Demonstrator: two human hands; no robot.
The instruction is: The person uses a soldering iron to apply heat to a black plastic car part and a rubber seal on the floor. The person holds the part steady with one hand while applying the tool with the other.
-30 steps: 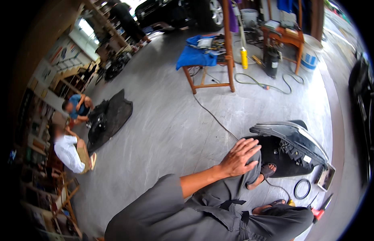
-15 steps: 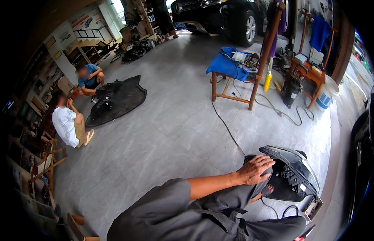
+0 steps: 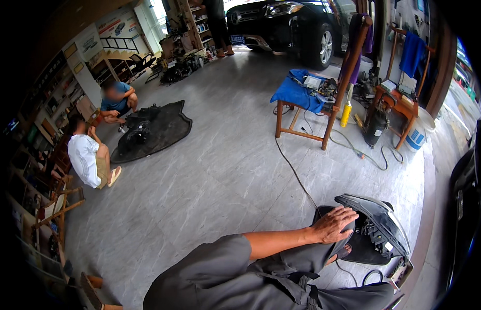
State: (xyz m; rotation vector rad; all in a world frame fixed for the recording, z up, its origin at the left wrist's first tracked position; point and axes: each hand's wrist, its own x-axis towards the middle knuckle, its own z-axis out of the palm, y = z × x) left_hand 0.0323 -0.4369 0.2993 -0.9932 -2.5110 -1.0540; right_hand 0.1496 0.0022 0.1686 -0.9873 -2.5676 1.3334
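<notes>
My left hand (image 3: 333, 225) rests palm down over my left knee, fingers stretched and slightly bent, with nothing in it. Just beyond the knee lies a car headlight (image 3: 382, 222), its clear lens turned to the right and its black housing with connectors facing me. A black mat (image 3: 362, 251) is under it. My sandalled foot (image 3: 345, 251) stands beside the headlight, partly hidden by the trouser leg. My right hand is outside the picture. A thin dark tool end (image 3: 395, 301) shows at the lower edge; whatever holds it is hidden.
A narrow box of small parts (image 3: 400, 273) stands beside the headlight. A cable (image 3: 297, 175) runs to a wooden chair (image 3: 325, 124) loaded with tools. A yellow can (image 3: 346, 114) stands near it. Two people crouch by a large dark mat (image 3: 163, 132); a black car (image 3: 281, 26) stands behind.
The view has shifted slightly, so most of the scene sits a little lower. A red part by the tool at the lower edge has gone out of view. My left hand stays on the knee.
</notes>
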